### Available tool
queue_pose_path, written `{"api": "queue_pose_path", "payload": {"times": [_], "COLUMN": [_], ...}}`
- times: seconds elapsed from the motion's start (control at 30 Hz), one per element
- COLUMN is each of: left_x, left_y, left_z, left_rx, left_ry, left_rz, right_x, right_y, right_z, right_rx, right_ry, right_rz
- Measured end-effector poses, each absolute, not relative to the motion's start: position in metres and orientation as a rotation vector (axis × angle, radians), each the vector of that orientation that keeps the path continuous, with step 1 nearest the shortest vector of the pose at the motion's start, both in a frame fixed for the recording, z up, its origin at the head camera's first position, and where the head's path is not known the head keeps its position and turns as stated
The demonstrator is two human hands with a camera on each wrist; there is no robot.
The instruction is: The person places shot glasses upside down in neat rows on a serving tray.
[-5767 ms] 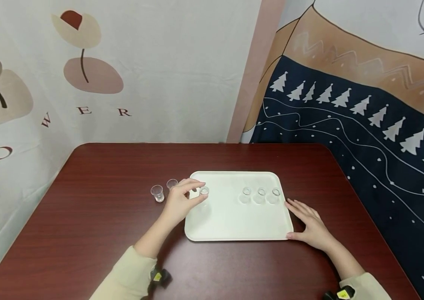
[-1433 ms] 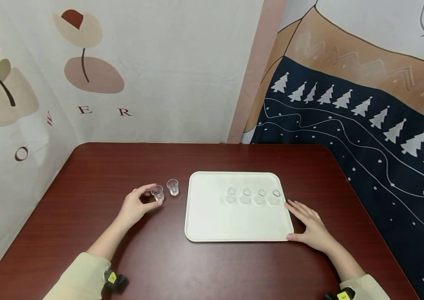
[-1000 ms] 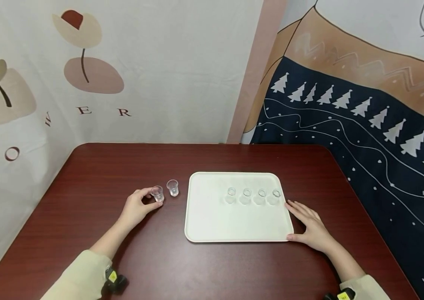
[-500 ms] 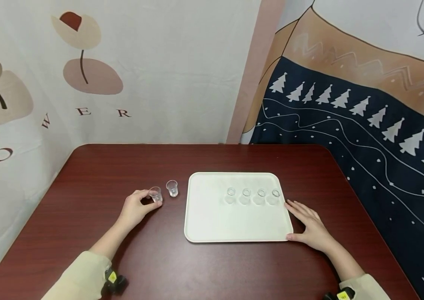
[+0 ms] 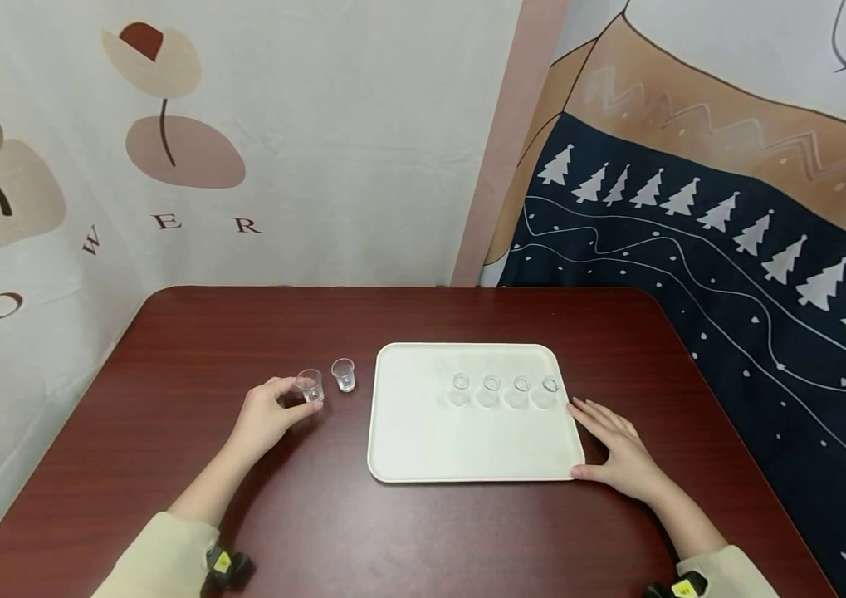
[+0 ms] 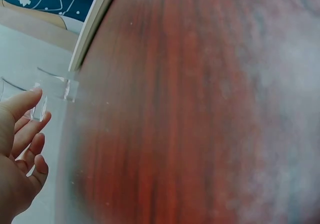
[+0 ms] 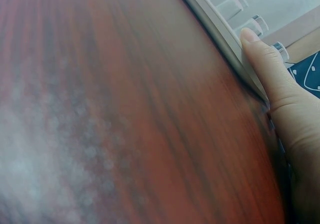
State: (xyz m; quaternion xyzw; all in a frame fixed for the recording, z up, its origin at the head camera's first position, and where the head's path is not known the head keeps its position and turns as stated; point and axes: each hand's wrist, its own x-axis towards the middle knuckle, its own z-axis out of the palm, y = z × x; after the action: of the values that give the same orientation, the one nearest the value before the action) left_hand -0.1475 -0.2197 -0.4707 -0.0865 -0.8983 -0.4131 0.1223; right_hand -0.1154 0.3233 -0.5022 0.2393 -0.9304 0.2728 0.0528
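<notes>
My left hand (image 5: 261, 423) is left of the tray, its thumb and fingers pinching a small clear cup (image 5: 310, 384) that appears upright. In the left wrist view, the thumb crosses the front of this cup (image 6: 39, 108). A second clear cup (image 5: 344, 375) stands just to its right, near the white tray (image 5: 423, 444). My right hand (image 5: 620, 453) touches the tray's right edge with fingers extended and thumb at the near corner. In the right wrist view, the thumb of that hand (image 7: 290, 108) lies along the tray's rim (image 7: 225, 38).
Several clear cups (image 5: 491, 390) stand in a row on the right half of the tray. Beneath everything is a dark red wooden table (image 5: 452, 531). Printed cloths (image 5: 348, 166) hang behind it and to the right.
Earlier, my left hand held a cup over the tray's left side; the row there is now one cup longer. The hand moved left to another cup. My right hand stayed put.
</notes>
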Motion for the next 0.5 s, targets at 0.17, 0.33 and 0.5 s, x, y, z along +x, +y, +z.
{"api": "queue_pose_path", "payload": {"times": [0.17,0.33,0.5], "left_x": [-0.143,-0.141,-0.142], "left_y": [-0.212,-0.203,-0.194], "left_z": [-0.461,-0.453,-0.445], "left_rx": [-0.300,-0.404,-0.542], "left_ry": [-2.606,-2.584,-2.515], "left_rz": [-1.186,-1.123,-1.096], "right_x": [-0.116,-0.115,-0.115], "right_y": [0.323,0.323,0.324], "right_z": [-0.502,-0.501,-0.502], "right_rx": [0.730,0.731,0.725], "right_ry": [-2.827,-2.831,-2.832], "right_rz": [0.828,0.828,0.836]}}
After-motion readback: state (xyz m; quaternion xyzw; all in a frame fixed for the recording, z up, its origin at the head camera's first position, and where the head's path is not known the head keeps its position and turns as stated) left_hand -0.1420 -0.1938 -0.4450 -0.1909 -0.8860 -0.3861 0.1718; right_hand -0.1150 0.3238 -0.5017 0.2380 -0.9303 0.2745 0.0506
